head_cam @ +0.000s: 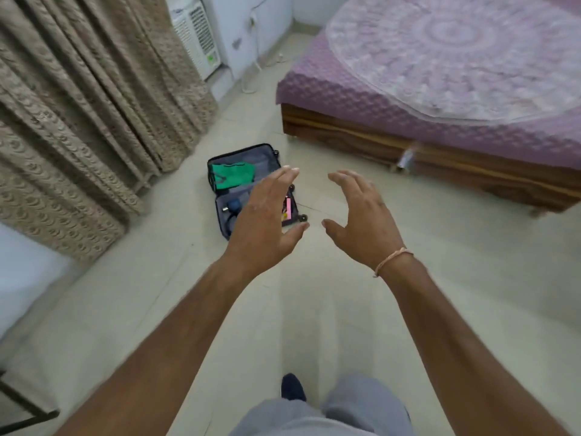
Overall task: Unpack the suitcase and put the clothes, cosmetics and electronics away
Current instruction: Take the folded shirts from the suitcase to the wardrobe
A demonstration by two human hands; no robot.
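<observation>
A small dark suitcase (248, 187) with a grey lining lay wide open on the pale tiled floor (157, 309), between the long beige patterned curtain (78, 121) and the wooden bed (440, 158). In its far half sat a folded bright green piece of clothing (234, 176). In its near half lay a round blue thing (234, 204) with a dark cord by it, and a pink and red packet (287, 209) at the right edge. What those small things were could not be told.

Both arms of the person reached out in front, above the floor. The left hand (267, 221) hung in the air in front of the suitcase's near half and hid part of it. Its fingers were straight and spread, and its grip was loose and held nothing. The right hand (364, 221) hung beside it, a little apart, with the fingers spread and bent a bit, and it held nothing too. A thin orange thread band (391, 259) went round the right wrist.

The bed had a purple bumpy cover (361, 99) with a pale round-patterned sheet (456, 51) on top. A white cooler box (198, 39) with slats stood in the far corner by the curtain. At the bottom showed grey trousers (330, 413) and a dark blue shoe (292, 388).
</observation>
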